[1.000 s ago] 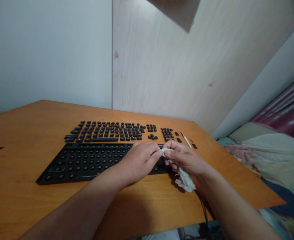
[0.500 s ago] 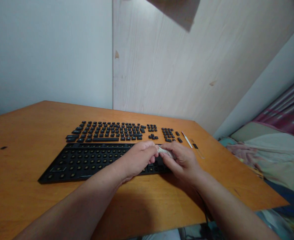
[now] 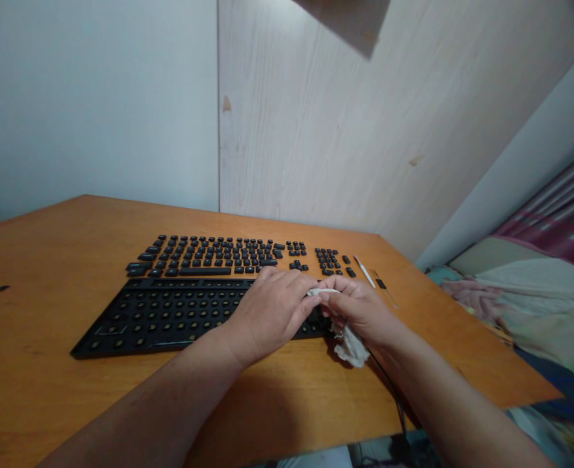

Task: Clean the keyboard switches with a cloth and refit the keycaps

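A crumpled white cloth (image 3: 351,348) hangs below my right hand (image 3: 352,305), which is shut on it. One whitish end pokes out between the two hands, and there my left hand (image 3: 279,300) pinches it with thumb and fingers. Both hands are above the right part of a black keyboard base (image 3: 169,318). Its keycaps are off, showing rows of bare switches. The hands hide much of the base's right end. Behind the base, loose black keycaps (image 3: 206,271) lie on the table in keyboard order.
Right of the keycaps lie a white pen-like tool (image 3: 365,272) and a small wire tool with a black middle (image 3: 381,284). A small dark piece (image 3: 2,288) rests far left on the wooden table (image 3: 47,260). A cable (image 3: 389,383) runs off the front edge. Bedding (image 3: 525,305) is at right.
The cloth, earlier mostly bunched inside the hands, now dangles beneath my right hand. My left hand has turned over, its back facing up, and shifted slightly right.
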`<action>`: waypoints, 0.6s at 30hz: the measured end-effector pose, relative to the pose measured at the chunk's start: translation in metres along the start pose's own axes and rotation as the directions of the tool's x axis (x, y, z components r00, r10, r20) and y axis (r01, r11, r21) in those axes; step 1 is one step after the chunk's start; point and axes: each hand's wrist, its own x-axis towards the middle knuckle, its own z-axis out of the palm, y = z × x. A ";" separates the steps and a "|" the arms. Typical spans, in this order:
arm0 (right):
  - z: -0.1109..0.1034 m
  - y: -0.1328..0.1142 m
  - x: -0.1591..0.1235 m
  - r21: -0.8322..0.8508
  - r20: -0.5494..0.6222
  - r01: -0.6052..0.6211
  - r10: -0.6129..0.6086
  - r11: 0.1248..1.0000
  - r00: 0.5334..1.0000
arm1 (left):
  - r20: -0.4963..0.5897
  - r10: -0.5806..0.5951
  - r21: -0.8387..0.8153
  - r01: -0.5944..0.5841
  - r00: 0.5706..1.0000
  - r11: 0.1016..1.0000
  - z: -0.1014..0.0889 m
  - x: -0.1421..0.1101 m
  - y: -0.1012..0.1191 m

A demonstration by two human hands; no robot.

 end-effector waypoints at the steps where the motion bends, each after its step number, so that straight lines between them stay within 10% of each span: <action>1: 0.000 0.000 0.000 0.003 0.008 -0.010 0.010 1.000 1.000 | 0.006 -0.001 0.021 0.001 1.000 1.000 0.001 0.000 0.000; 9: 0.004 0.008 0.000 -0.139 0.030 0.117 -0.114 0.983 0.993 | 0.019 -0.151 -0.143 0.152 0.988 0.978 0.009 0.002 -0.004; 14: 0.007 0.009 -0.005 -0.574 0.104 0.501 -0.550 0.647 0.829 | 0.118 -0.375 -0.606 0.366 0.919 0.706 0.010 0.004 -0.001; 18: 0.008 0.004 -0.010 -0.666 0.159 0.541 -0.611 0.513 0.775 | 0.223 -0.417 -0.723 0.436 0.881 0.535 0.011 0.004 0.001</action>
